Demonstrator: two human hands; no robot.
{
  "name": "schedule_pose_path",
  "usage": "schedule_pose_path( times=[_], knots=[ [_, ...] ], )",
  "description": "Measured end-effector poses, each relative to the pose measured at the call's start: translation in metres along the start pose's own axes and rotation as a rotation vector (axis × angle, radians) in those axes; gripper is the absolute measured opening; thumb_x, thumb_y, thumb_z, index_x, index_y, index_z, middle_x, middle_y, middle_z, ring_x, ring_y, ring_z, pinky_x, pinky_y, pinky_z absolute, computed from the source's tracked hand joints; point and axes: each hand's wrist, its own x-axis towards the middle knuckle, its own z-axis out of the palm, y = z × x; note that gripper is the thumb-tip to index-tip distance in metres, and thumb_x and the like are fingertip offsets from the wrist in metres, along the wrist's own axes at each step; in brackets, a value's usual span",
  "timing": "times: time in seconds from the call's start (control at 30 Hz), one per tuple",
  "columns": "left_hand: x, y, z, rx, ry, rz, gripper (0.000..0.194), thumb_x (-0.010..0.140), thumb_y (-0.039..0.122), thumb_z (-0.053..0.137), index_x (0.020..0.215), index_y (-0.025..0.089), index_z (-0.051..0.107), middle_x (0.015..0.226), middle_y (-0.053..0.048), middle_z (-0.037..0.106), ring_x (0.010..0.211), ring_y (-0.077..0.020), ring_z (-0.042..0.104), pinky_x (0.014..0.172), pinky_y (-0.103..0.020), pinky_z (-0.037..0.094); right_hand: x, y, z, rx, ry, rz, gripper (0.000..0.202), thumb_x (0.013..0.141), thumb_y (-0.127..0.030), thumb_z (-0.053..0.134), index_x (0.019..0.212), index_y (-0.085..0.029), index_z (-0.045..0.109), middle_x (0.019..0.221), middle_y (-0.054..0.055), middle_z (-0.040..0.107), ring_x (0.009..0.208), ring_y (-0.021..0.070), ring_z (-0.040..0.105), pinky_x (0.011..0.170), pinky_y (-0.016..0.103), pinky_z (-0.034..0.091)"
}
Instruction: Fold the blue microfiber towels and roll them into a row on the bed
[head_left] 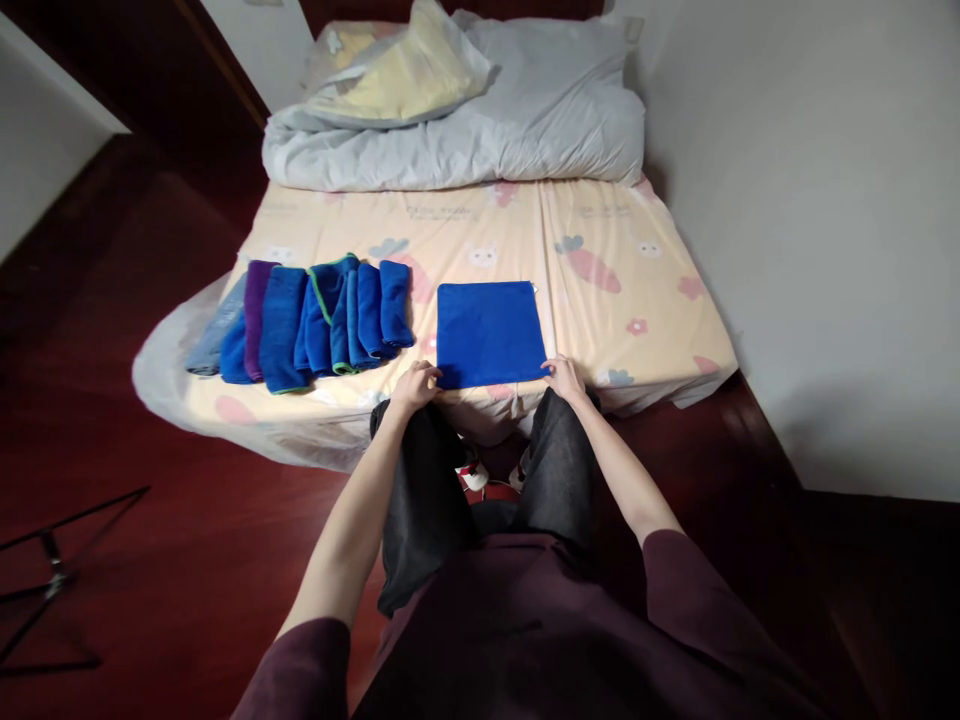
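A square blue towel (491,333) lies flat on the bed, close to its front edge. My left hand (417,384) pinches the towel's near left corner. At the near right corner, my right hand (564,379) has its thumb and fingers closed on the cloth. A small pale tag shows at the far right corner. To the left is a row of folded towels (286,325), mostly blue, one of them purple (259,310) and one with green edging (330,300).
The bed (637,290) has a peach sheet with carrot prints. A rolled grey quilt (450,150) and a bagged yellow pillow (412,75) lie at its far end. Clear plastic (172,340) hangs over the left edge. A black stand's legs (56,580) are on the floor.
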Motion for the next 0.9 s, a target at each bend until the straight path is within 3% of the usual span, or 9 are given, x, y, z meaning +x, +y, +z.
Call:
schedule_pose_path(
  times=[0.17, 0.27, 0.43, 0.63, 0.8, 0.9],
  knots=[
    [0.008, 0.010, 0.011, 0.130, -0.125, 0.202, 0.042, 0.075, 0.010, 0.062, 0.114, 0.019, 0.077, 0.115, -0.013, 0.072, 0.115, -0.0310, 0.064, 0.105, -0.043, 0.053, -0.005, -0.005, -0.005, -0.086, 0.003, -0.045, 0.020, 0.086, -0.014, 0.074, 0.101, -0.023, 0.083, 0.121, 0.009, 0.063, 0.111, 0.0255, 0.065, 0.102, 0.039, 0.056],
    [0.011, 0.014, 0.017, 0.199, -0.148, 0.239, 0.048, 0.078, 0.005, 0.056, 0.121, 0.018, 0.075, 0.119, -0.013, 0.072, 0.117, -0.0287, 0.064, 0.104, -0.040, 0.053, -0.006, -0.009, -0.007, -0.113, -0.023, -0.140, 0.023, 0.087, -0.010, 0.071, 0.102, -0.023, 0.083, 0.123, 0.009, 0.065, 0.118, 0.0262, 0.062, 0.110, 0.041, 0.052],
    [0.007, 0.018, 0.015, 0.271, -0.150, 0.207, 0.046, 0.085, 0.005, 0.050, 0.122, 0.018, 0.074, 0.117, -0.014, 0.071, 0.112, -0.0262, 0.065, 0.099, -0.035, 0.054, -0.004, -0.016, -0.007, -0.144, -0.117, -0.218, 0.037, 0.087, -0.002, 0.064, 0.112, -0.024, 0.081, 0.119, 0.008, 0.073, 0.124, 0.0258, 0.060, 0.114, 0.042, 0.048],
    [0.001, 0.031, 0.012, 0.352, -0.144, 0.180, 0.032, 0.092, 0.011, 0.049, 0.111, 0.014, 0.075, 0.112, -0.018, 0.069, 0.111, -0.0297, 0.063, 0.097, -0.039, 0.056, -0.005, -0.024, -0.009, -0.180, -0.126, -0.072, 0.033, 0.092, -0.005, 0.061, 0.113, -0.022, 0.080, 0.125, 0.010, 0.072, 0.119, 0.0240, 0.066, 0.112, 0.036, 0.050],
    [-0.002, 0.031, 0.011, 0.252, -0.086, 0.084, 0.032, 0.091, 0.011, 0.047, 0.105, 0.015, 0.076, 0.107, -0.018, 0.070, 0.108, -0.0292, 0.066, 0.098, -0.041, 0.057, -0.009, -0.024, -0.008, -0.142, -0.074, 0.010, 0.030, 0.095, -0.008, 0.060, 0.113, -0.020, 0.080, 0.125, 0.012, 0.072, 0.114, 0.0256, 0.069, 0.110, 0.039, 0.052],
    [-0.002, 0.026, 0.010, 0.088, 0.002, 0.028, 0.035, 0.088, 0.013, 0.048, 0.110, 0.015, 0.075, 0.110, -0.016, 0.072, 0.108, -0.0284, 0.068, 0.102, -0.042, 0.056, -0.012, -0.023, -0.005, -0.093, -0.018, -0.024, 0.031, 0.095, -0.008, 0.056, 0.112, -0.019, 0.079, 0.123, 0.013, 0.073, 0.113, 0.0260, 0.070, 0.110, 0.040, 0.053]
  ],
)
